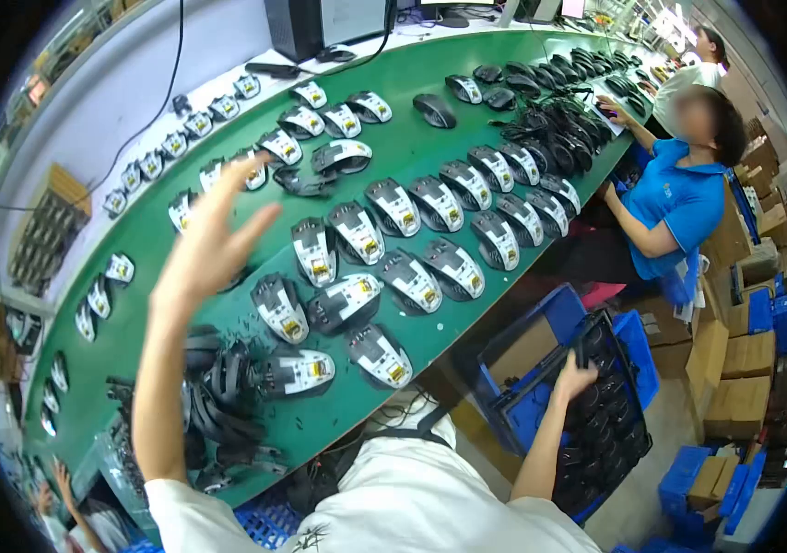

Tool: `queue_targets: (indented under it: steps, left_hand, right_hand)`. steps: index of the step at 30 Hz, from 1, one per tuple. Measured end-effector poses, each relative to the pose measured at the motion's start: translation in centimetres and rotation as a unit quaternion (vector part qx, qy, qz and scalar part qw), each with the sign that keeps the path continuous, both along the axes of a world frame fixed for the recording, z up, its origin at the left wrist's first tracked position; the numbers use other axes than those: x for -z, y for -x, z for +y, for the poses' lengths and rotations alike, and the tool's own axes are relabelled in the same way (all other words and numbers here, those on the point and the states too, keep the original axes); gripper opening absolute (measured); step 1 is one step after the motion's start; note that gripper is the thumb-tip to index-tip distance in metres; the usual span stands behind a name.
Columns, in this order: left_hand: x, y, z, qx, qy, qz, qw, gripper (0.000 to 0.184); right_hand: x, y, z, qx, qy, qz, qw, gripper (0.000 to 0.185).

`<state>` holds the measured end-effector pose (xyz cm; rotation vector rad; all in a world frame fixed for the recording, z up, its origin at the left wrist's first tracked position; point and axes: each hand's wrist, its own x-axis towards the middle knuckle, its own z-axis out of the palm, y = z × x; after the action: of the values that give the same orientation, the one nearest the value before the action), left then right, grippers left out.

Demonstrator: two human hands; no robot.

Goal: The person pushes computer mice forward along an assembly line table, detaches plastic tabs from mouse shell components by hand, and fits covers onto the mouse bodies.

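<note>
My left hand [212, 241] hovers above the green workbench, fingers spread, holding nothing. Near it are half-assembled computer mice [276, 146] with white labels and grey-black shells. More such mice [355, 230] stand in rows across the bench's middle. On the right, my right hand [576, 378] is low at the left side of a black tray [640, 426] filled with black mouse parts [604, 396]. Its fingers are bent around something dark that I cannot make out. The tray lies over a blue crate [555, 318].
A pile of black shell parts [218, 392] sits at the bench's near left. Bundled black cables [555, 129] lie farther along. A co-worker in a blue shirt [679, 207] works at the bench's right edge. Cardboard boxes [744, 369] and blue bins [688, 479] stand at right.
</note>
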<state>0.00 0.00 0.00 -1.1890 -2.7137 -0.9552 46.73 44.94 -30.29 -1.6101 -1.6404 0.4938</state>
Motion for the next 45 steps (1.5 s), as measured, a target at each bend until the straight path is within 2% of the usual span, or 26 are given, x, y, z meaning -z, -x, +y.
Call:
queue_targets:
  steps: [1,2,3,5,7,9,11,12,14,17,19,20,21,22,23,24,26,28,29,31,32,34,40,42,45]
  left_hand:
    - [2.5,0.1,2.9,-0.006,0.056,-0.015,0.998,0.059]
    - [6.9,4.9,2.7,0.025,0.099,-0.002,0.995,0.057]
    - [8.2,6.1,3.7,0.012,0.111,-0.026,0.993,0.058]
    - [11.1,9.1,6.6,0.005,0.098,-0.039,0.994,0.057]
    - [14.5,11.4,8.8,0.009,0.082,-0.033,0.996,0.056]
    - [16.6,13.1,11.3,-0.01,0.046,0.017,0.999,0.055]
    - [17.8,13.9,13.3,-0.028,0.04,0.049,0.998,0.056]
    - [18.3,14.4,14.2,-0.037,0.037,0.049,0.997,0.056]
    - [19.2,15.5,15.5,-0.038,0.083,0.132,0.987,0.058]
    - [20.5,17.2,16.9,-0.074,0.105,0.116,0.985,0.063]
    - [21.6,18.7,17.7,-0.066,0.121,0.138,0.981,0.076]
    - [21.6,19.2,18.1,-0.074,0.118,0.138,0.981,0.076]
    - [21.7,19.7,18.5,-0.066,0.124,0.148,0.979,0.081]
    - [21.8,20.1,19.0,-0.058,0.128,0.158,0.977,0.085]
    - [21.8,20.5,19.4,-0.051,0.132,0.168,0.976,0.089]
    - [21.7,21.2,19.8,-0.045,0.134,0.178,0.974,0.094]
    - [21.2,22.9,20.2,-0.056,0.141,0.169,0.974,0.096]
    - [20.4,25.4,20.0,-0.067,0.166,0.152,0.972,0.101]
    - [20.4,26.5,19.3,-0.074,0.179,0.14,0.971,0.103]
    - [20.9,27.7,17.4,-0.083,0.165,0.11,0.977,0.103]
    - [21.1,27.9,16.6,-0.078,0.156,0.087,0.981,0.103]
    - [21.1,28.6,15.1,-0.064,0.14,0.047,0.987,0.102]
    - [20.0,29.4,9.5,-0.094,0.175,0.05,0.979,0.095]
    - [20.6,29.6,7.2,-0.097,0.145,0.083,0.981,0.091]
    - [21.9,28.0,4.6,-0.101,0.118,0.107,0.982,0.087]
  right_hand:
    - [2.0,-3.6,0.7,0.057,0.025,0.022,0.998,0.056]
    - [8.2,-2.4,-3.0,0.113,0.012,0.01,0.993,0.055]
    - [10.7,-4.5,-3.9,0.162,-0.009,-0.012,0.987,0.053]
    - [14.5,-8.6,-3.7,0.162,0.012,-0.03,0.986,0.052]
    - [13.0,-8.3,-4.9,0.153,0.097,-0.038,0.983,0.049]
    - [10.5,-7.3,-6.2,0.152,0.123,-0.075,0.978,0.045]
    - [10.6,-8.1,-7.1,0.159,0.175,-0.125,0.963,0.045]
    - [10.7,-8.2,-7.7,0.16,0.18,-0.147,0.959,0.044]
    - [9.2,-6.0,-7.4,0.158,0.168,-0.184,0.956,0.046]
    - [6.9,-4.9,-7.5,0.182,0.143,-0.291,0.928,0.05]
    - [3.5,-3.4,-6.8,0.201,0.118,-0.353,0.906,0.052]
    - [-0.2,-0.6,-5.8,0.121,0.056,-0.302,0.944,0.055]
    - [-3.8,3.2,-5.3,-0.033,-0.009,-0.165,0.986,0.053]
    - [-8.8,9.1,-5.9,-0.127,0.006,-0.05,0.991,0.049]
    - [-13.8,16.1,-7.2,-0.219,0.021,0.065,0.973,0.045]
    - [-17.1,22.0,-8.2,-0.318,0.026,0.076,0.945,0.04]
    - [-20.9,32.8,-10.1,-0.531,-0.079,0.004,0.844,0.038]
    - [-20.8,43.6,-11.1,-0.662,-0.082,-0.011,0.745,0.037]
    - [-19.9,49.3,-11.1,-0.685,-0.064,-0.049,0.724,0.047]
    - [-16.7,59.8,-10.9,-0.667,-0.115,-0.1,0.729,0.063]
    - [-14.7,64.4,-9.8,-0.665,-0.108,-0.143,0.725,0.084]
    - [-13.7,70.2,-9.9,-0.609,-0.122,-0.261,0.739,0.099]
    - [-11.4,77.5,-11.4,-0.664,-0.028,-0.311,0.68,0.113]
    - [-11.5,79.0,-12.1,-0.67,-0.016,-0.322,0.669,0.116]
    - [-11.8,80.9,-13.0,-0.685,0.0,-0.276,0.675,0.118]
